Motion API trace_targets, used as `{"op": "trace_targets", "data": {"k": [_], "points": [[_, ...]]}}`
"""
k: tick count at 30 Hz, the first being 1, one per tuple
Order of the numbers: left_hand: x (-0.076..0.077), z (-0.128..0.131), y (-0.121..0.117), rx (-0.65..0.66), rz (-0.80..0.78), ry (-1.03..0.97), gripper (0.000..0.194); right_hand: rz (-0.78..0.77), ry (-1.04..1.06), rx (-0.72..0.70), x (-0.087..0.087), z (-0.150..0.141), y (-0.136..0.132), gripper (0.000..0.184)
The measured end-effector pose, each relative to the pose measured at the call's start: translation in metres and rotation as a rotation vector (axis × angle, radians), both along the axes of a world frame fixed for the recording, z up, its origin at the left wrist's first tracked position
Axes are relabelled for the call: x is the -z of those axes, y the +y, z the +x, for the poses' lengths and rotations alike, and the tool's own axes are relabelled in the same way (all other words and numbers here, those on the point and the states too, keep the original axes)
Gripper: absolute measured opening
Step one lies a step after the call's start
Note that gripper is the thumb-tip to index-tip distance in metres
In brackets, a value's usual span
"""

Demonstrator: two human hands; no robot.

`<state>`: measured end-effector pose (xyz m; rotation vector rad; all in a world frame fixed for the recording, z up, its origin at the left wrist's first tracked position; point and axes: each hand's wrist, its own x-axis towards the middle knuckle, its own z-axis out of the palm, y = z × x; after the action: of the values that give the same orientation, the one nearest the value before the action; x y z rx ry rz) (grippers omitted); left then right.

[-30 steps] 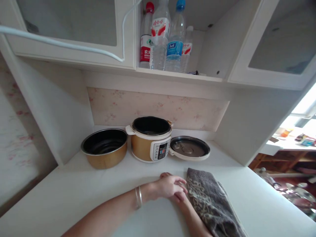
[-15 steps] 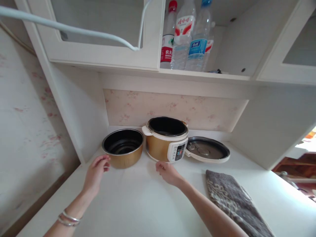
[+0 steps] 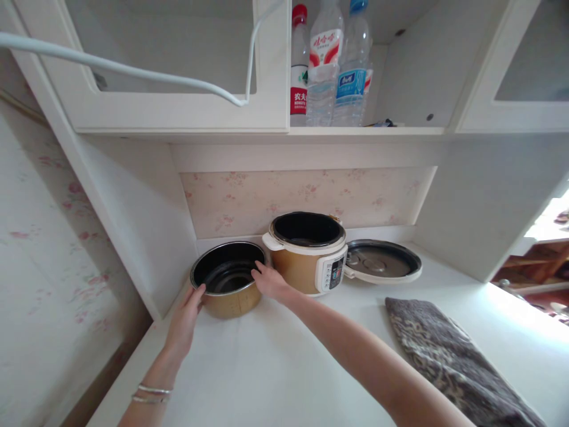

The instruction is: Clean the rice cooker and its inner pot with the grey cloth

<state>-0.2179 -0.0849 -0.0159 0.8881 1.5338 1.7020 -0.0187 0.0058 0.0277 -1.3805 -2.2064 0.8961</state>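
Note:
A gold inner pot (image 3: 229, 296) with a black inside stands on the white counter (image 3: 275, 367) at the back left. My left hand (image 3: 189, 311) grips its left rim, thumb over the edge. My right hand (image 3: 269, 280) holds the right rim, fingers curled over it. Right beside the pot stands a gold and white cooker body (image 3: 307, 252), open and empty. Its lid (image 3: 382, 261) lies upside down on the counter to the right.
A grey patterned towel (image 3: 448, 350) lies on the counter at the right. Water bottles (image 3: 326, 65) stand in an open shelf above. White cabinet doors hang overhead, with a white cable (image 3: 133, 68) across them. A side wall closes in at the left.
Both hands left the towel area, moved left and forward, and have taken hold of the inner pot's rim on either side. The view turned left.

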Motion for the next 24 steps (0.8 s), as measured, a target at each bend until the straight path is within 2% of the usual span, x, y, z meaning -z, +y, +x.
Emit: {"op": "trace_targets", "data": {"k": [3, 7, 9, 12, 15, 18, 21, 24], "points": [[0.0, 0.003, -0.016, -0.076, 0.039, -0.084, 0.041, 0.013, -0.028, 0.003, 0.0, -0.005, -0.008, 0.055], [-0.009, 0.008, -0.05, -0.277, 0.084, -0.176, 0.037, 0.019, -0.041, -0.044, -0.007, -0.009, -0.031, 0.055], [-0.02, 0.013, -0.068, -0.363, 0.112, -0.182, 0.038, 0.051, -0.018, -0.088, -0.015, -0.009, -0.043, 0.054], [-0.047, 0.025, -0.092, -0.384, 0.206, -0.092, 0.038, 0.154, 0.083, -0.155, -0.039, -0.002, -0.059, 0.053], [-0.076, 0.044, -0.101, -0.291, 0.338, 0.005, 0.042, 0.273, 0.208, -0.165, -0.072, 0.018, -0.064, 0.053], [-0.099, 0.063, -0.096, -0.137, 0.452, 0.04, 0.045, 0.381, 0.333, -0.115, -0.105, 0.048, -0.052, 0.05], [-0.112, 0.082, -0.076, 0.013, 0.454, 0.12, 0.045, 0.442, 0.485, 0.018, -0.129, 0.085, -0.024, 0.047], [-0.121, 0.101, -0.045, 0.176, 0.404, 0.253, 0.048, 0.503, 0.603, 0.18, -0.147, 0.124, 0.009, 0.047]]}}
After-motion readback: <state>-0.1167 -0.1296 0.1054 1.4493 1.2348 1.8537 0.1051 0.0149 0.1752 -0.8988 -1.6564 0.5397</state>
